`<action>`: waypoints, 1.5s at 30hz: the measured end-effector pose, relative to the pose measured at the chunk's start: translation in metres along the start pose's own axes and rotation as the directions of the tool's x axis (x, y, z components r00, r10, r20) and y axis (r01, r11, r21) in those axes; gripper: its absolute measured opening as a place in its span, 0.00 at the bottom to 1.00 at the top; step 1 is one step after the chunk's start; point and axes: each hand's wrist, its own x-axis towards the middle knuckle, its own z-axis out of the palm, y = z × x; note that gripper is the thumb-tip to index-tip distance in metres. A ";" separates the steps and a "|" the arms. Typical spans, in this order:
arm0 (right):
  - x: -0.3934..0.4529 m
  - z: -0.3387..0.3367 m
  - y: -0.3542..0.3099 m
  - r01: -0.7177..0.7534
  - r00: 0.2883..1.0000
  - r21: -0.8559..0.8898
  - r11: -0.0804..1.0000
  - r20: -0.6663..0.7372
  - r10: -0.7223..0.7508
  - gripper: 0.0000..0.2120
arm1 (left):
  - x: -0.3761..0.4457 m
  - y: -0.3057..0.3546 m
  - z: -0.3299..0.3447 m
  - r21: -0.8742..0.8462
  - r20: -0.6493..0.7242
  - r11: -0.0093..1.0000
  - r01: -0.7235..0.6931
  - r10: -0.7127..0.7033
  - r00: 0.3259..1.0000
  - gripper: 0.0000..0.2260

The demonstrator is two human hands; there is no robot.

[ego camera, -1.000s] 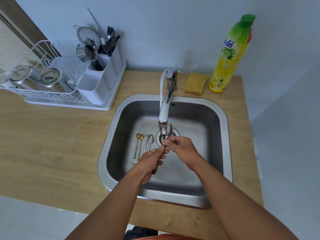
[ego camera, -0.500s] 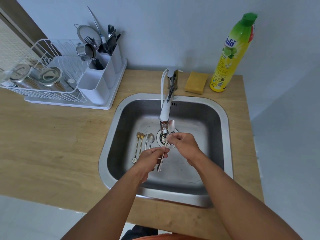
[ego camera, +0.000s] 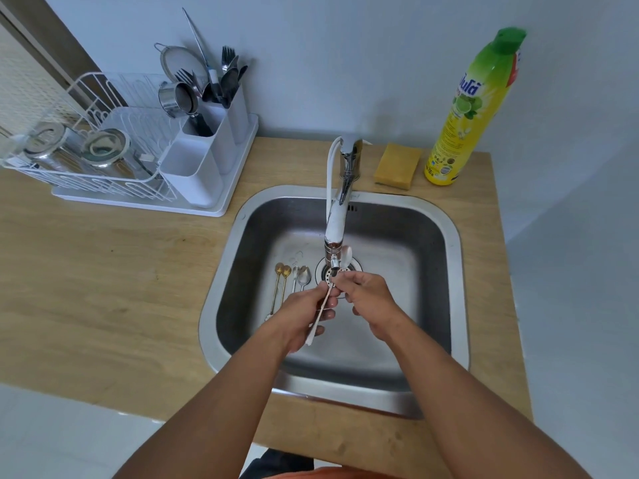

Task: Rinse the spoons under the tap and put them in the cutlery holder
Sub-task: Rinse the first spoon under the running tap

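Note:
A silver spoon (ego camera: pixel 320 314) is held over the steel sink (ego camera: pixel 456 271). Its bowl sits right behind the nozzle of the white tap (ego camera: pixel 334 223), and its handle slants down to the left. My left hand (ego camera: pixel 299 318) grips the handle. My right hand (ego camera: pixel 371 299) pinches the neck just below the nozzle. Several more spoons lie side by side on the sink floor left of the drain: two gold ones (ego camera: pixel 281 271) and silver ones (ego camera: pixel 301 276). The white cutlery holder (ego camera: pixel 197 167) stands at the back left with forks and spoons in its far compartments. I cannot tell whether water is running.
A white wire dish rack (ego camera: pixel 86 167) with metal lids and a steel cup adjoins the holder. A yellow sponge (ego camera: pixel 397 165) and a tall yellow-green dish soap bottle (ego camera: pixel 466 115) stand behind the sink. Wooden counter (ego camera: pixel 103 288) stretches to the left.
The spoon's bowl has risen to sit beside the tap nozzle, and the handle tip has swung slightly left. Both hands have stayed almost in place.

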 end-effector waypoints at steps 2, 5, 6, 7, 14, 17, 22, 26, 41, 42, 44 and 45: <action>0.000 -0.001 0.000 -0.005 1.000 -0.009 1.000 0.012 0.005 0.09 | 0.003 -0.002 0.000 -0.001 -0.010 1.000 0.022 -0.022 1.000 0.16; 0.003 -0.005 0.000 -0.007 1.000 -0.020 1.000 0.008 0.008 0.05 | 0.003 -0.010 -0.004 -0.018 -0.030 0.998 0.058 -0.058 0.998 0.14; 0.004 -0.006 0.000 -0.007 1.000 -0.026 1.000 0.006 0.007 0.04 | 0.003 -0.012 -0.005 -0.022 -0.045 0.998 0.061 -0.062 0.997 0.13; 0.005 -0.005 0.000 -0.008 1.000 -0.032 0.999 0.006 0.008 0.04 | 0.003 -0.013 -0.005 -0.022 -0.069 0.998 0.058 -0.059 0.996 0.13; 0.005 0.003 0.008 0.027 0.999 -0.047 0.999 -0.029 -0.028 0.07 | 0.004 -0.007 0.002 0.125 -0.242 0.988 -0.086 0.115 0.964 0.11; 0.004 0.004 0.008 0.020 0.998 -0.062 0.998 -0.053 -0.024 0.08 | 0.002 -0.007 0.005 0.144 -0.234 0.984 -0.109 0.141 0.962 0.10; 0.011 -0.008 0.001 -0.051 0.995 0.059 0.997 -0.077 0.056 0.06 | -0.005 -0.016 0.003 0.065 -0.096 0.998 0.015 -0.009 0.995 0.15; 0.013 -0.015 0.000 -0.073 0.994 0.075 0.995 -0.079 0.079 0.08 | -0.007 -0.019 0.001 0.075 -0.048 0.997 0.036 -0.032 0.998 0.15; 0.007 0.002 0.014 -0.070 0.993 -0.070 0.995 -0.104 0.062 0.07 | 0.001 -0.026 -0.009 0.232 -0.161 0.970 -0.067 0.107 0.981 0.07; 0.008 0.000 0.015 -0.073 0.991 -0.070 0.995 -0.115 0.064 0.07 | 0.000 -0.030 -0.010 0.272 -0.144 0.959 -0.083 0.126 0.982 0.06; 0.010 -0.005 0.018 -0.089 0.988 -0.069 0.994 -0.132 0.079 0.06 | 0.000 -0.037 -0.011 0.352 -0.104 0.931 -0.095 0.139 0.985 0.05; 0.011 -0.009 0.019 -0.104 0.985 -0.071 0.992 -0.144 0.093 0.05 | 0.000 -0.040 -0.012 0.384 -0.087 0.919 -0.089 0.132 0.987 0.05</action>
